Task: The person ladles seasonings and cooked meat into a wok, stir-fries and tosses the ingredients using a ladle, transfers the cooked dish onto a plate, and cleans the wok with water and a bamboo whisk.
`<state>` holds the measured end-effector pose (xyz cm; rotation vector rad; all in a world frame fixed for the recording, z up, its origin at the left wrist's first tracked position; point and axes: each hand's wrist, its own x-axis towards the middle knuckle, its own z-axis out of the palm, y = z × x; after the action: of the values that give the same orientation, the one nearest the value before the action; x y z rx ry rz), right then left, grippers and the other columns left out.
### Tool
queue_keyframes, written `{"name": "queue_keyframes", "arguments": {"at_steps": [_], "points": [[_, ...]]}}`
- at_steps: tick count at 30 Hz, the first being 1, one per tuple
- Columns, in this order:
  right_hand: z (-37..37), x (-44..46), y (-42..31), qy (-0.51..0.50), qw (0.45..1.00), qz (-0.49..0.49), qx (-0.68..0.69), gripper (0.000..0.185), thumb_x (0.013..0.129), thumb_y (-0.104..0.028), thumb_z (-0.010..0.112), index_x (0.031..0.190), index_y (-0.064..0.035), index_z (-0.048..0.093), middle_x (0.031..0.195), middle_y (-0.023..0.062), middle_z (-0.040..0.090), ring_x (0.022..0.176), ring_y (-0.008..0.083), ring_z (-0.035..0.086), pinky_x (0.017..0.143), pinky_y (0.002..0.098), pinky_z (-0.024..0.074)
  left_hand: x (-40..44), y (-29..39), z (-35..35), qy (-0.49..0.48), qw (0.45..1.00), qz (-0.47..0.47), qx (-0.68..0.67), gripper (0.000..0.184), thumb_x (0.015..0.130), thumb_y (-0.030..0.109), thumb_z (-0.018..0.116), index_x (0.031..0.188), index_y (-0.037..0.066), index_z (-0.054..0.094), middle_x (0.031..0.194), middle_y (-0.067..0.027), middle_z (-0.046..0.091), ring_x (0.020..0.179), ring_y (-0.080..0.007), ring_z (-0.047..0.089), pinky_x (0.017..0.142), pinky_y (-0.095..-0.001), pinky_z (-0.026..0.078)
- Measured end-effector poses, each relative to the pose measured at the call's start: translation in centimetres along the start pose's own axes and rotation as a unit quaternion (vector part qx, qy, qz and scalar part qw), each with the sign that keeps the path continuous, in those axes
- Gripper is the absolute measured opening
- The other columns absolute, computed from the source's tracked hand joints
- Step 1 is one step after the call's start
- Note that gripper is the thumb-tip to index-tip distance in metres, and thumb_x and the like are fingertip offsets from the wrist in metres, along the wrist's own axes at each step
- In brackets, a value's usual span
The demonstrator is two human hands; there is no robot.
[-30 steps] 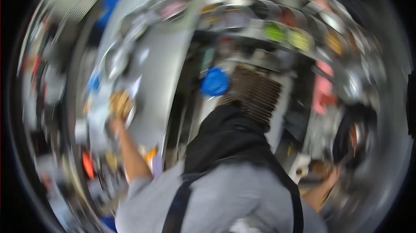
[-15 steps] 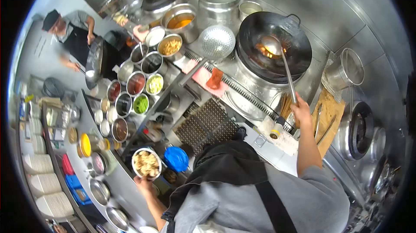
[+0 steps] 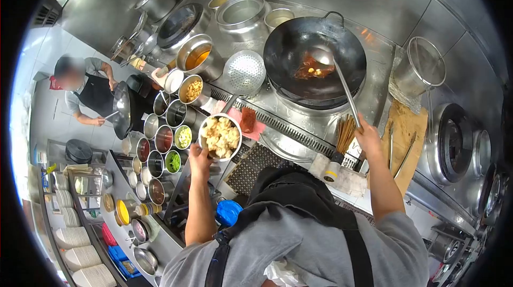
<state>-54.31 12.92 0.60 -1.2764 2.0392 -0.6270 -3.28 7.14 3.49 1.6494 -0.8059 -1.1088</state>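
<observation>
My left hand (image 3: 200, 163) grips the edge of a round bowl (image 3: 238, 151) filled with pale golden fried pieces (image 3: 220, 136). It is raised in front of me, between the ingredient pots and the stove. My right hand (image 3: 367, 136) is closed round the long handle of a ladle (image 3: 321, 54). The ladle's head rests in the black wok (image 3: 283, 46), over a dark reddish sauce (image 3: 310, 68) with a few small light bits in it. The underside of the bowl is hidden.
Left of the wok lies a perforated strainer (image 3: 244, 72). Several ingredient pots (image 3: 164, 138) crowd the left counter. A pot of orange liquid (image 3: 196, 57) stands at the back. Tongs (image 3: 406, 153) lie on a board at right. A co-worker (image 3: 96, 87) holds another wok at far left.
My left hand has lifted the bowl of fried pieces from the left counter up toward the stove. The ladle stays in the wok. Flame-like glow in the wok has gone.
</observation>
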Motion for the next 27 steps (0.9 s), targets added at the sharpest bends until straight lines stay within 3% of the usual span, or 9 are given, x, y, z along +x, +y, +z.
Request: {"name": "queue_keyframes", "arguments": {"at_steps": [2,4,6,10,14,15,18,22,27], "points": [[2.0,2.1,0.0,0.094,0.982,-0.062,-0.152,0.063,0.078,-0.007,0.056,0.139,-0.0127,0.040,0.082,0.0244,0.064,0.076,0.0409,0.062,0.069,0.0476,0.0484,2.7,-0.5,1.8,-0.037,0.999,0.004,0.020,0.023,0.083,0.003,0.054,0.105,0.004,0.047,0.077,-0.0057,0.056,0.057,-0.0098,0.050,0.043,-0.0231,0.035],[2.7,2.3,-2.1,0.073,0.987,-0.025,-0.138,0.061,0.078,-0.008,0.054,0.138,-0.0112,0.041,0.084,0.0247,0.063,0.080,0.0416,0.061,0.072,0.0484,0.0477,3.7,0.9,4.3,-0.082,0.995,0.019,0.055,0.023,0.083,0.003,0.054,0.105,0.003,0.047,0.074,-0.0058,0.056,0.054,-0.0103,0.049,0.042,-0.0232,0.034],[4.6,2.6,-1.0,0.086,0.989,-0.095,-0.079,0.062,0.079,-0.009,0.056,0.138,-0.0132,0.041,0.084,0.0227,0.064,0.081,0.0407,0.061,0.074,0.0456,0.0482,4.3,2.3,6.1,-0.102,0.988,0.032,0.108,0.023,0.083,0.002,0.054,0.104,0.003,0.046,0.072,-0.0059,0.056,0.051,-0.0103,0.048,0.042,-0.0232,0.034],[0.1,-1.9,-1.0,-0.010,0.999,0.008,0.041,0.063,0.078,-0.011,0.059,0.139,-0.0185,0.042,0.081,0.0205,0.064,0.076,0.0388,0.062,0.073,0.0422,0.0482,6.2,1.9,7.3,-0.117,0.990,0.026,0.075,0.024,0.082,0.001,0.053,0.105,0.002,0.046,0.074,-0.0076,0.058,0.050,-0.0096,0.048,0.039,-0.0231,0.032],[2.4,0.2,-1.5,0.074,0.990,-0.006,-0.117,0.065,0.080,-0.012,0.054,0.142,-0.0153,0.034,0.081,0.0241,0.063,0.077,0.0433,0.060,0.075,0.0483,0.0474,6.5,2.3,8.6,-0.115,0.992,0.000,0.059,0.027,0.081,0.000,0.053,0.107,0.001,0.045,0.072,-0.0080,0.058,0.048,-0.0101,0.048,0.038,-0.0226,0.034],[2.6,0.9,-4.3,0.045,0.994,0.038,-0.095,0.067,0.081,-0.011,0.053,0.143,-0.0158,0.029,0.087,0.0269,0.062,0.086,0.0453,0.059,0.078,0.0521,0.0450,7.4,1.3,8.8,-0.119,0.991,0.009,0.052,0.026,0.081,0.000,0.053,0.106,0.001,0.045,0.072,-0.0078,0.058,0.046,-0.0101,0.048,0.038,-0.0227,0.034],[6.1,2.1,-4.2,0.056,0.998,0.008,-0.005,0.063,0.081,-0.012,0.055,0.141,-0.0153,0.037,0.078,0.0228,0.062,0.071,0.0382,0.060,0.070,0.0420,0.0490,8.9,0.7,8.9,-0.139,0.985,0.021,0.097,0.025,0.081,0.000,0.053,0.105,0.001,0.046,0.071,-0.0076,0.058,0.047,-0.0100,0.048,0.037,-0.0232,0.034],[3.3,-1.1,-2.8,-0.017,0.989,0.027,0.142,0.061,0.082,-0.009,0.051,0.141,-0.0139,0.036,0.073,0.0216,0.060,0.063,0.0370,0.059,0.064,0.0450,0.0478,9.4,0.9,8.3,-0.147,0.986,0.004,0.084,0.023,0.082,0.000,0.052,0.104,0.001,0.045,0.078,-0.0084,0.060,0.054,-0.0127,0.055,0.041,-0.0235,0.042],[4.1,1.6,-4.1,0.061,0.995,0.044,-0.070,0.061,0.083,-0.012,0.053,0.141,-0.0171,0.036,0.077,0.0204,0.062,0.068,0.0353,0.061,0.069,0.0450,0.0479,10.7,1.1,8.5,-0.152,0.986,0.009,0.063,0.023,0.083,0.000,0.052,0.104,0.000,0.045,0.081,-0.0108,0.061,0.059,-0.0151,0.058,0.043,-0.0261,0.045]]}}
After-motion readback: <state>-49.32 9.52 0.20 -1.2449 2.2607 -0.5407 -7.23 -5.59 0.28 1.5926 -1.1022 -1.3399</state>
